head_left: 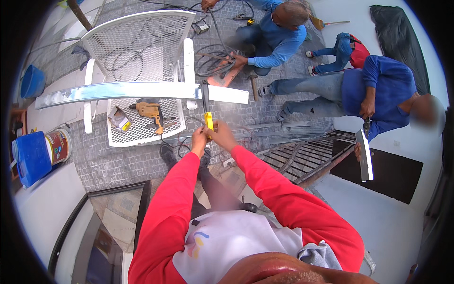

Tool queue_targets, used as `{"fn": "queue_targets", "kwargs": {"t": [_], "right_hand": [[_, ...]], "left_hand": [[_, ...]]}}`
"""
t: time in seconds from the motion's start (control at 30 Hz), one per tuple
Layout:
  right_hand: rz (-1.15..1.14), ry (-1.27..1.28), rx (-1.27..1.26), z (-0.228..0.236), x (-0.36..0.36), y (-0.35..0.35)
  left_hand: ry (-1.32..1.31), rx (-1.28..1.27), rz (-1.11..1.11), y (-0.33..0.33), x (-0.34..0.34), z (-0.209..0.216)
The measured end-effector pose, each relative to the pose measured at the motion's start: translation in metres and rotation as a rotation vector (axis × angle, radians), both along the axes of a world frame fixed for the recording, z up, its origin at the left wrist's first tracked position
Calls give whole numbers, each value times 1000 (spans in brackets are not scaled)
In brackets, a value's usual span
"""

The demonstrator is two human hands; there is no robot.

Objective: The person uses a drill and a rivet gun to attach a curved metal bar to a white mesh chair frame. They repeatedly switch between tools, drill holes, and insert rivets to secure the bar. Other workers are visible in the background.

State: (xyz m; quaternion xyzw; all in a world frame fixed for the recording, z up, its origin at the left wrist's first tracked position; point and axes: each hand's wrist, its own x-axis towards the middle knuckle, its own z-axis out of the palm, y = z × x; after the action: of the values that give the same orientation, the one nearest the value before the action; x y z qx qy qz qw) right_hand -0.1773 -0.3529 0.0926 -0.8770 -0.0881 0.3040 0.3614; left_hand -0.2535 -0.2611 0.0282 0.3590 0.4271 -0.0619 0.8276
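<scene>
My left hand [199, 140] and my right hand [223, 136] are close together in front of me, fingers closed around the lower end of a yellow-handled tool [208, 119]. Its narrow dark bar reaches up over a long, slightly curved metal strip [142, 90]; I cannot make out its exact kind. The shiny strip lies crosswise over a white mesh chair [142, 42]. On the chair's seat rest an orange-brown power drill [150, 111], a small open box [119, 119] and a pair of pliers [163, 124].
One person in blue [283, 42] crouches by coiled cable; another [350, 90] holds a metal piece [364, 156] at the right. A hammer [254, 87], metal strips [293, 130] and a dark metal grille [302, 158] lie right. Blue containers [32, 156] stand left.
</scene>
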Motion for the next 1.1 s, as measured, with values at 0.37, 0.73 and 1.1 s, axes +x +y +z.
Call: {"fn": "queue_targets", "kwargs": {"t": [0.37,0.73,1.1], "right_hand": [[-248,627,288,98,63,31],[-90,229,79,5,28,34],[-243,769,159,2,41,40]], "left_hand": [[6,197,-119,1,-8,-35],[-1,-75,-95,5,-21,11],[-179,46,-308,20,-21,49]]}}
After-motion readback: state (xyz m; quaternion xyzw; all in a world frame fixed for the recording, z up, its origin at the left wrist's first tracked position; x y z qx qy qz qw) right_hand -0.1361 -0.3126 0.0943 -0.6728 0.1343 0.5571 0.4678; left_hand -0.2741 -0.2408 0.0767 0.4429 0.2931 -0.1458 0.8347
